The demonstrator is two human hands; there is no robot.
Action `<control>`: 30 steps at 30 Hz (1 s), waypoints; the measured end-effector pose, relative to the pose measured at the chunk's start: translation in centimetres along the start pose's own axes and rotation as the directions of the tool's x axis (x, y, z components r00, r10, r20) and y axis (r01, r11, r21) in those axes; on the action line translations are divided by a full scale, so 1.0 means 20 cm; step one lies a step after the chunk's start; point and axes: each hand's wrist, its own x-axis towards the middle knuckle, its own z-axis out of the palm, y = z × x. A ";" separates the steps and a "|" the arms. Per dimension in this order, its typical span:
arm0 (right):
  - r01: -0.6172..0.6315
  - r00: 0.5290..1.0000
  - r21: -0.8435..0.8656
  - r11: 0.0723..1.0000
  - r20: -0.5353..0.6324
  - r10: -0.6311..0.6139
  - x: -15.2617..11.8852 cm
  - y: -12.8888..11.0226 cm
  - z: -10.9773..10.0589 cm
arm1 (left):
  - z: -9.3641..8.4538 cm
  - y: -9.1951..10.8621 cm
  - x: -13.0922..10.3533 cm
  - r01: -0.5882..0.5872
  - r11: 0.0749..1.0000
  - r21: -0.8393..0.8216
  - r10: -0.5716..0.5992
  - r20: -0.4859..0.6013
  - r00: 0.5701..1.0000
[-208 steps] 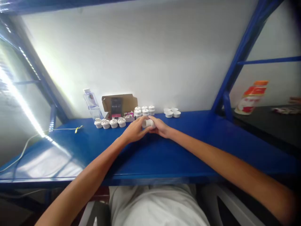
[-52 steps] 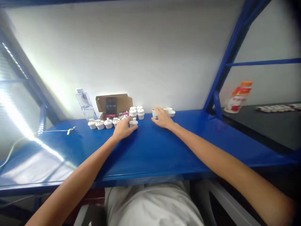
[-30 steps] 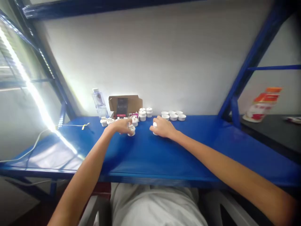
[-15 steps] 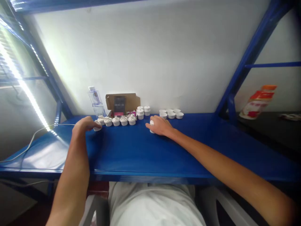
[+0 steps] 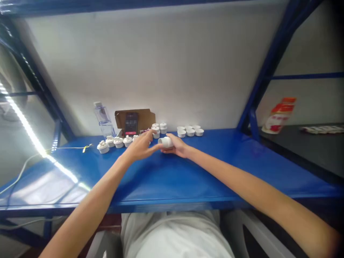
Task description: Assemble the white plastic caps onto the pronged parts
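Observation:
My right hand (image 5: 179,146) is closed around a white round plastic cup-like part (image 5: 166,142), tilted on its side above the table. To its left, my left hand (image 5: 140,147) has its fingers spread, with the thumb reaching toward the part's open end; whether the thumb touches it I cannot tell. Beneath and beyond my left hand runs a row of white round plastic parts with knobby tops (image 5: 118,143), partly hidden by the hand. At the row's left end sits another such part (image 5: 103,147).
Stacked white round parts (image 5: 163,127) stand behind my hands, and several open white cups (image 5: 190,132) right of them. At the back left are a clear bottle (image 5: 104,120) and a cardboard box (image 5: 149,116) with a phone (image 5: 131,123). A cable (image 5: 67,147) crosses the blue table (image 5: 209,168).
My left hand has let go of the leftmost knobby-topped part and moved right, its fingers now spread. My right hand has tilted its white part sideways. The view has shifted slightly.

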 end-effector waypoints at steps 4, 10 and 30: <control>-0.103 0.987 -0.012 0.995 0.124 0.104 -0.01 0.00 0.01 | 0.16 0.12 -0.02 -0.163 0.984 0.077 0.155 0.097 0.983; -0.130 0.975 -0.234 0.963 0.146 0.167 -0.02 -0.06 -0.04 | 0.15 0.07 -0.02 -0.288 0.932 0.222 0.291 0.020 0.957; 0.545 0.703 -0.834 0.087 0.397 -0.590 -0.08 -0.03 -0.04 | 0.08 -0.07 0.04 0.455 0.614 -0.644 -0.605 -0.014 0.796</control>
